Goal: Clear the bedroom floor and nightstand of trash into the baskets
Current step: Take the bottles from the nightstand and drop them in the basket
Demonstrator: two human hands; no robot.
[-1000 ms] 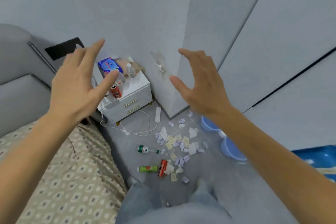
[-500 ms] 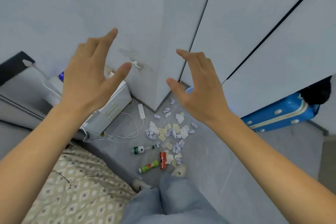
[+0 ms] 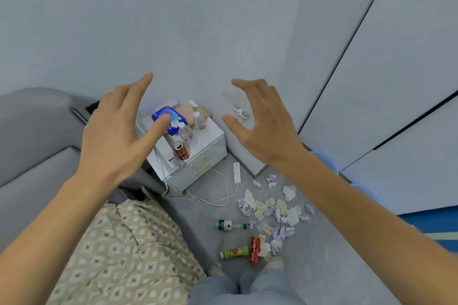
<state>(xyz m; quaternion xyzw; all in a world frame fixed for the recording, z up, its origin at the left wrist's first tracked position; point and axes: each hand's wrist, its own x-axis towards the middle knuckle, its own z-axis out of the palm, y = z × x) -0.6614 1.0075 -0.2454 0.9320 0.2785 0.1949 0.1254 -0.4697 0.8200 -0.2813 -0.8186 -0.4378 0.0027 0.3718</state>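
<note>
Both hands (image 3: 116,136) (image 3: 266,129) raised, empty; paper scraps (image 3: 272,210), perhaps wrappers, litter floor.

Nightstand (image 3: 213,146): one, white, two drawer handles. On it: one red can (image 3: 182,150), upright; one blue packet (image 3: 171,117); two clear bottles (image 3: 198,119).

Floor: two green-labelled bottles (image 3: 229,225), both lying down; one crushed red can (image 3: 255,249); crumpled paper scraps (image 3: 272,208), too many and too overlapped to count; one white power strip (image 3: 237,172).

Blue baskets (image 3: 324,158): two, partly hidden behind an arm.

Hands in view: two, both empty.
</note>
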